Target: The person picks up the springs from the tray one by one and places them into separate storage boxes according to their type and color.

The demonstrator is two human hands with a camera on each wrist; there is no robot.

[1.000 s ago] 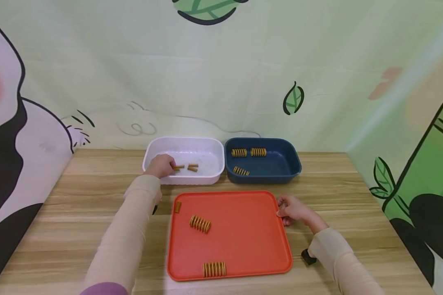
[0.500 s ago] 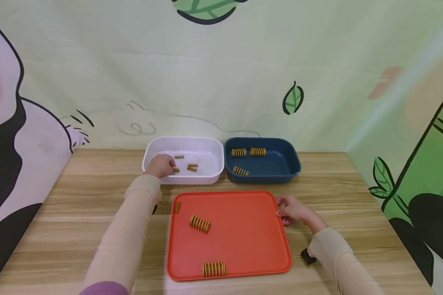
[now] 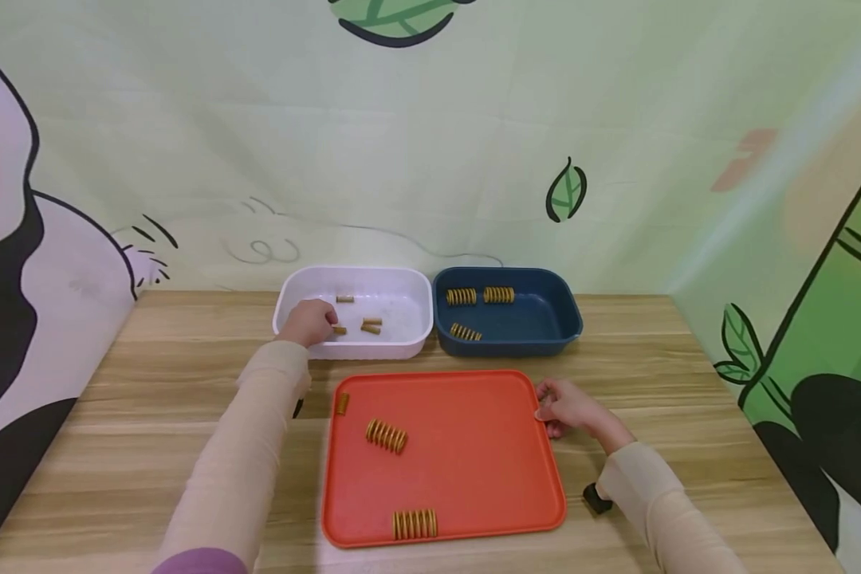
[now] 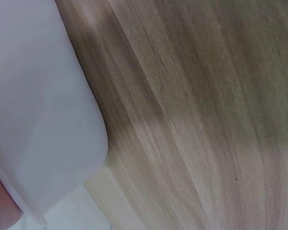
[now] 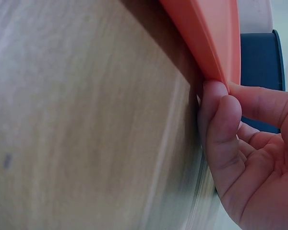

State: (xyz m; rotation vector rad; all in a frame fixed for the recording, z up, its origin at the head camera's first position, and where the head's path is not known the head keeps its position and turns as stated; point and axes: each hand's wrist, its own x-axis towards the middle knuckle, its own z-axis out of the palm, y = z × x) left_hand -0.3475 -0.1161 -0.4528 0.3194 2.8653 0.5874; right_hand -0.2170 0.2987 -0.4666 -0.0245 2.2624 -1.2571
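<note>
One small spring (image 3: pixel 344 299) shifted back, so lay outside your left hand (image 3: pixel 308 321) (finger closure undeterminable); your right hand (image 3: pixel 570 405) pinched the red tray (image 3: pixel 466 454).

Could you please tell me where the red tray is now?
In the head view, the red tray lies on the table, nearer than the white bin and blue bin, the right hand gripping its right edge.

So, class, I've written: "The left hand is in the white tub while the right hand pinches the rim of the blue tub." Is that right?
Not quite: the right hand pinches the edge of the red tray, as the right wrist view shows. The rest stands.
</note>
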